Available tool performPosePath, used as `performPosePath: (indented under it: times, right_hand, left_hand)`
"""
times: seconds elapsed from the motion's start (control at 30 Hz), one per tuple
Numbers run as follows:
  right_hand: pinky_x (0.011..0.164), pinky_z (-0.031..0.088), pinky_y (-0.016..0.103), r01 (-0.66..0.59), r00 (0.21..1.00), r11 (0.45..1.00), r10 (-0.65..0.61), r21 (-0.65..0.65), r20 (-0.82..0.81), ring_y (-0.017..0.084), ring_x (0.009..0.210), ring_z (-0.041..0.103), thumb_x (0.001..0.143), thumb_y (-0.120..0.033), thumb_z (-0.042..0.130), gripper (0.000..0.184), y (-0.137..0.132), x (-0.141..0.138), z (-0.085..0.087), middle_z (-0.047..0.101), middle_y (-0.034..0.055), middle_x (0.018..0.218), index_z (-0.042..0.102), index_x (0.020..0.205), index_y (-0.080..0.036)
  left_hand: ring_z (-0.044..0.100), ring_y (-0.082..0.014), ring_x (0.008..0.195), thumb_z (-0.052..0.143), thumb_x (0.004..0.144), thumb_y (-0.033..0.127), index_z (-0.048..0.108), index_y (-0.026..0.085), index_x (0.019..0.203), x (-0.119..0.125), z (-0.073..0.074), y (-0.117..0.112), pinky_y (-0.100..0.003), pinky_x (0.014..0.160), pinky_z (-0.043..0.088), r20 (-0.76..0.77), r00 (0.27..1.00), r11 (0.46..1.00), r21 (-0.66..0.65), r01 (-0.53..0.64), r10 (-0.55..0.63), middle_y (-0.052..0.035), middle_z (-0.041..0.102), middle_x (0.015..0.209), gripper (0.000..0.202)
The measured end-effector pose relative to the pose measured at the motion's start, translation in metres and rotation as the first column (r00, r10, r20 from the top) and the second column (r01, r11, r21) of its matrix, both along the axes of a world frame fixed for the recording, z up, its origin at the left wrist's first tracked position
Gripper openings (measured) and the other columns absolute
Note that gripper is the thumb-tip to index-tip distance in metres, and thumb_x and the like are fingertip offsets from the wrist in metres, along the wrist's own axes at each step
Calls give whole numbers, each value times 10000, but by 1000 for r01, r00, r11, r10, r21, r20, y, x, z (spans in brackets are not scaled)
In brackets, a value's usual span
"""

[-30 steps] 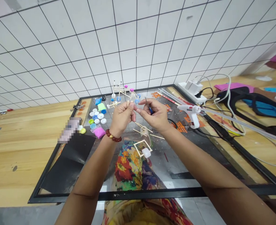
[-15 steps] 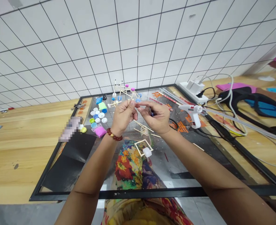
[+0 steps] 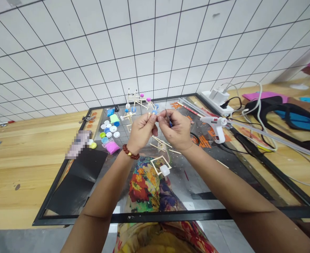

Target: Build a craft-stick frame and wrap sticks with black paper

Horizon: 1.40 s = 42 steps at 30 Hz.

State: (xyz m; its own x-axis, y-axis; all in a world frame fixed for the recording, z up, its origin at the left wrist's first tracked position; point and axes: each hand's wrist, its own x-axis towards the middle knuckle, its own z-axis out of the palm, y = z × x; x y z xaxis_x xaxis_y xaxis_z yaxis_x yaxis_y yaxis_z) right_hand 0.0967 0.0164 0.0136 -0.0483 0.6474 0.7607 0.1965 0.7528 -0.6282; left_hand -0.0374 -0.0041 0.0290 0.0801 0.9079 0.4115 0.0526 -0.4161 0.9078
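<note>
My left hand (image 3: 142, 130) is closed in a pinch over the glass-topped board. A pale wooden stick (image 3: 149, 114) peeks out at its fingertips, mostly hidden by the fingers. Close beside it, my right hand (image 3: 176, 129) is also closed, its thumb and forefinger pressed together near the left fingertips. A slim dark tool with a blue part (image 3: 170, 121) sticks up from the right fingers; its kind is unclear. Behind the hands stands a stick structure (image 3: 134, 103) with pink, blue and white pieces. Below lie loose sticks (image 3: 162, 142) and a square stick frame (image 3: 155, 168) with a whitish block (image 3: 165, 170).
A white glue gun (image 3: 218, 129) lies to the right, near a power strip (image 3: 222, 109) and tangled cables. At left are round lids (image 3: 114, 129), a pink packet (image 3: 111, 146) and black sheets (image 3: 77, 182). A tiled wall (image 3: 141, 52) closes off the back.
My left hand has shifted slightly right and down, and less of the stick shows. My right fingers have curled in, with more of the slim tool visible.
</note>
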Motion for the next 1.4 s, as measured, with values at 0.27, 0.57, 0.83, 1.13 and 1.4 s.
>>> performPosePath:
  times: [0.27, 0.57, 0.83, 1.13, 1.4]
  right_hand:
    - [601, 362, 284, 15, 995, 991, -1, -135, 99, 129, 607, 458, 880, -589, 578, 393, 15, 7, -2, 560, -9, 689, 585, 853, -197]
    - [609, 343, 297, 51, 944, 999, -43, -15, 328, 155, 610, 495, 942, -487, 466, 344, 17, 11, -6, 561, 13, 650, 608, 850, -188]
    - [612, 343, 297, 43, 932, 999, -39, -3, 359, 160, 617, 514, 956, -529, 435, 397, 16, 11, -6, 593, 30, 673, 616, 866, -187]
    - [600, 330, 290, -7, 943, 1000, 11, -14, 331, 144, 583, 471, 965, -567, 411, 434, 12, 12, -2, 530, 3, 626, 574, 801, -200]
    - [590, 305, 284, -67, 943, 991, 100, -112, 317, 137, 576, 444, 954, -659, 365, 532, 9, 8, 3, 505, -5, 604, 539, 746, -201]
  left_hand:
    - [408, -65, 446, 534, 922, 602, 615, 190, 828, -7, -4, 5, -213, 477, 330, -9, 1000, 1000, 1, -11, 11, 44, 563, 538, 431]
    - [491, -128, 587, 432, 999, 493, 487, 212, 653, -11, 1, 1, -266, 621, 388, -322, 920, 955, 261, -140, 223, 21, 515, 583, 449]
    - [534, -154, 643, 421, 1005, 349, 486, 214, 661, -14, 0, 0, -274, 644, 347, -465, 826, 926, 341, -165, 318, 0, 555, 637, 375]
    - [623, -177, 767, 395, 1014, 323, 602, 212, 749, -14, 0, -1, -270, 672, 383, -499, 784, 894, 421, -154, 370, -36, 674, 761, 354]
    - [642, -194, 820, 373, 1007, 257, 662, 203, 933, -16, -8, 2, -285, 713, 395, -525, 646, 777, 605, -174, 554, -69, 699, 837, 303]
